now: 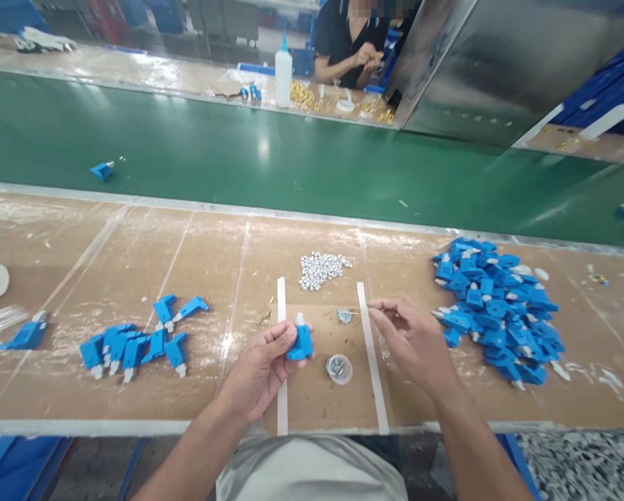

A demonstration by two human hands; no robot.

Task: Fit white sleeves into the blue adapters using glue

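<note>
My left hand point(262, 365) grips a blue plastic part point(301, 342) with its white tip pointing up. In my right hand point(408, 341), a thin wooden stick point(357, 313) is pinched between thumb and fingers, its far end at a small patch of clear bluish gel point(344, 316) on the cardboard. Below that stands a small round clear cup point(339, 369) with something greyish inside. Beyond my hands lies a pile of small silvery pieces point(322, 270). Two white tape strips point(373, 358) run along either side of the work spot.
A big heap of blue parts point(499, 309) lies right, a smaller group point(129, 348) left. Behind the cardboard-covered table runs a green conveyor belt point(270, 163) carrying a blue part point(102, 171). Across it are a white bottle point(283, 73) and a person point(350, 52) handling small pieces.
</note>
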